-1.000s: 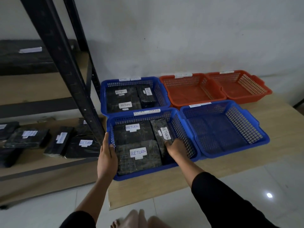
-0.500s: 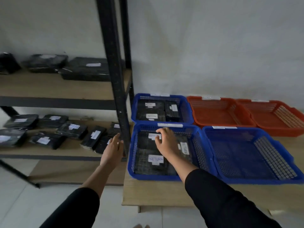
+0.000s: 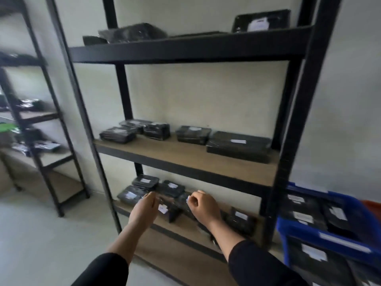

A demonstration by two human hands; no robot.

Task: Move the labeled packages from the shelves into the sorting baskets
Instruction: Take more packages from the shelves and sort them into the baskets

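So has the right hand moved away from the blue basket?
Yes. The right hand left the blue basket and went left, past the black upright, to the packages on the lower shelf.

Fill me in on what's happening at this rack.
A person is reaching both hands onto the lower shelf of a black rack, among black wrapped packages with white labels. The left hand is beside a small package; the right hand, fingers curled, is over another, but blur hides whether either grips anything. More packages sit on the middle shelf and the top one. Blue baskets at the right already hold labeled packages.
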